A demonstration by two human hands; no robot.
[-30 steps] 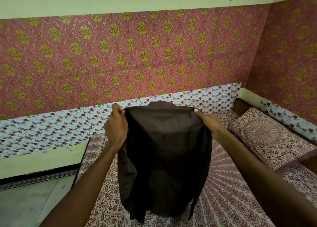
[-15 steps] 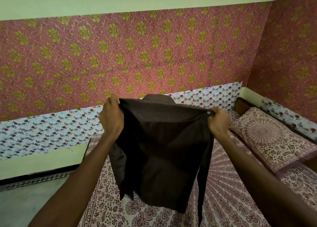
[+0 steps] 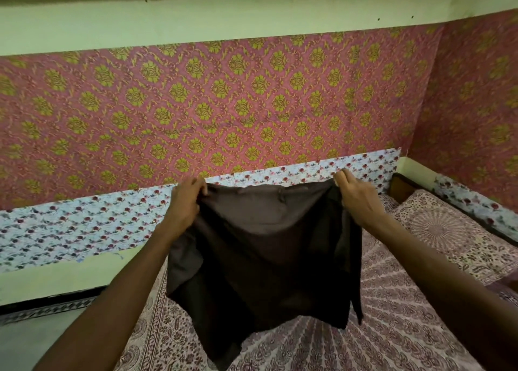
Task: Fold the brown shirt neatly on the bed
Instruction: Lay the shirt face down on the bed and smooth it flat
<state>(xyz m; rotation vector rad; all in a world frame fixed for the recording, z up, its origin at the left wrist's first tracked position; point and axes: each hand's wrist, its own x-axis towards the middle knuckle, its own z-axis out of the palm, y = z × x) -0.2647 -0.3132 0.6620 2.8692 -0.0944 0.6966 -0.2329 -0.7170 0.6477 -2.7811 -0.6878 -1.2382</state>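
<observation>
The brown shirt (image 3: 266,253) hangs in the air in front of me, stretched wide above the bed (image 3: 392,328). My left hand (image 3: 185,205) pinches its upper left corner and my right hand (image 3: 358,199) pinches its upper right corner. The top edge runs taut between them. Its lower part droops unevenly, with a point of cloth at the bottom centre close to the patterned bedsheet; whether it touches the sheet I cannot tell.
A patterned pillow (image 3: 454,230) lies at the right end of the bed, by a dark wooden headboard (image 3: 403,185). The wall with floral paper (image 3: 224,104) stands right behind the bed. Grey floor (image 3: 42,340) shows at the lower left.
My hands have moved farther apart, spreading the shirt wider and pulling its top edge straight. The hanging cloth has swung and now looks shorter and broader. The view has tilted upward.
</observation>
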